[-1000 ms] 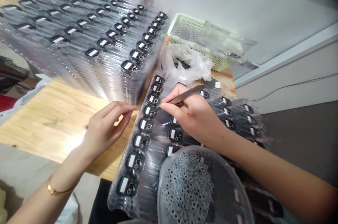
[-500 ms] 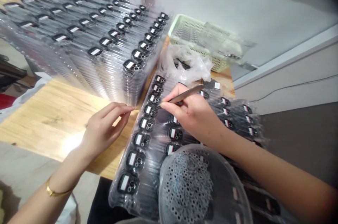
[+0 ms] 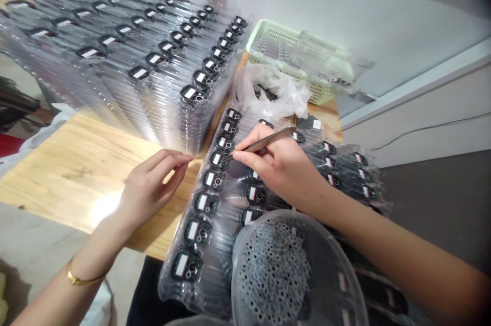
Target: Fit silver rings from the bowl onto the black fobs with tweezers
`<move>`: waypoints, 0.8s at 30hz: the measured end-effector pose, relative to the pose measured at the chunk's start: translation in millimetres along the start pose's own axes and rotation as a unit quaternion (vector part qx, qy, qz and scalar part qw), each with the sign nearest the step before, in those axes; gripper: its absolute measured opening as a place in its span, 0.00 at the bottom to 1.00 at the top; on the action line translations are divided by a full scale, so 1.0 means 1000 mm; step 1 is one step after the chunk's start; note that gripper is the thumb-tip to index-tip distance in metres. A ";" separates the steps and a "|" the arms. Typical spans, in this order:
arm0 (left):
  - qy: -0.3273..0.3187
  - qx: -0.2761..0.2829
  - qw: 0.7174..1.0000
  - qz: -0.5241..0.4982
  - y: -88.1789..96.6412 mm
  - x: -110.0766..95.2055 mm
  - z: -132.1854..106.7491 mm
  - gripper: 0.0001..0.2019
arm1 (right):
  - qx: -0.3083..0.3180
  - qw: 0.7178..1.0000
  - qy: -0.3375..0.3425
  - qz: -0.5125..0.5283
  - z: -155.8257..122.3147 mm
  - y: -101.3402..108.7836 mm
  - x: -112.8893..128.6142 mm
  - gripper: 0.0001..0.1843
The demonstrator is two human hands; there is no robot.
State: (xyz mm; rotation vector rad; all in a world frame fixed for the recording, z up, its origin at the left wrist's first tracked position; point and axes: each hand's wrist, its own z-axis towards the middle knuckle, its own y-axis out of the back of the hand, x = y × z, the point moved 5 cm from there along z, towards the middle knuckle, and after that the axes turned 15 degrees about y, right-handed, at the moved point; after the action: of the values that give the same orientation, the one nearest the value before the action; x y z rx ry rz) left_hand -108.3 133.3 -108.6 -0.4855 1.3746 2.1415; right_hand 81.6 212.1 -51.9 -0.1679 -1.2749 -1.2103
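Observation:
My right hand [image 3: 276,157] is closed around metal tweezers [image 3: 268,140]. Their tip meets a black rounded-square part [image 3: 218,158] with a white label and small rings, set in a clear plastic tray [image 3: 226,234]. Along the tray's left edge runs a row of similar parts. My left hand [image 3: 155,180] hovers left of that edge, thumb and forefinger pinched together; anything between them is too small to make out. A clear round tub [image 3: 330,244] full of small grey rings [image 3: 272,275] rests on the tray close to me, below my right forearm.
A tall stack of filled clear trays [image 3: 126,60] stands at the back left on the wooden table [image 3: 65,162]. Behind my right hand lie a crumpled plastic bag [image 3: 276,85] and a pale green basket [image 3: 318,93]. A wall rises beyond them.
Almost nothing differs. The view has shifted very slightly, and the tweezers stay at the same black part, tilted a little differently.

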 end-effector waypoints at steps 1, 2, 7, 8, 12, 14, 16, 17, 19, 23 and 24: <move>0.000 0.000 1.000 0.001 0.000 0.000 0.000 0.13 | 0.002 1.000 0.003 -0.004 0.000 0.000 0.001 0.05; 0.002 0.001 1.000 0.002 -0.001 0.001 0.000 0.13 | 0.004 1.000 0.006 -0.006 0.001 0.000 0.001 0.05; 0.002 0.003 1.000 0.008 -0.003 0.002 0.000 0.13 | -0.009 1.000 0.002 0.000 0.000 0.002 0.003 0.06; 0.002 0.004 1.000 0.009 -0.003 0.002 0.000 0.13 | -0.015 1.000 0.001 0.002 0.000 0.003 0.003 0.05; 0.006 0.008 1.000 0.015 -0.004 0.004 -0.001 0.12 | -0.022 1.000 -0.004 -0.004 -0.002 0.003 0.001 0.05; 0.009 0.012 1.000 0.017 -0.004 0.005 -0.001 0.12 | -0.019 1.000 -0.008 -0.011 -0.002 0.002 0.000 0.05; 0.011 0.016 1.000 0.018 -0.004 0.005 -0.002 0.12 | -0.016 1.000 -0.009 -0.017 -0.003 0.002 0.000 0.05; 0.012 0.019 1.000 0.018 -0.004 0.006 -0.002 0.12 | -0.015 1.000 -0.007 -0.019 -0.003 0.002 0.001 0.05; 0.013 0.022 0.999 0.019 -0.005 0.007 -0.002 0.12 | -0.014 1.000 0.002 -0.018 -0.003 0.002 0.002 0.06; 0.012 0.025 0.999 0.021 -0.005 0.008 -0.002 0.12 | -0.010 1.000 0.008 -0.017 -0.003 0.001 0.002 0.06; 0.012 0.024 0.999 0.022 -0.005 0.008 -0.002 0.12 | -0.008 1.000 0.006 -0.018 -0.003 0.001 0.002 0.06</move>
State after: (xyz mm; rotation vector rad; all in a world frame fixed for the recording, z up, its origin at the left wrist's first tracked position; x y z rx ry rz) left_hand -111.8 135.3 -118.0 -0.4669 1.4593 2.1378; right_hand 83.9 209.5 -51.0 -0.1507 -1.2627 -1.2512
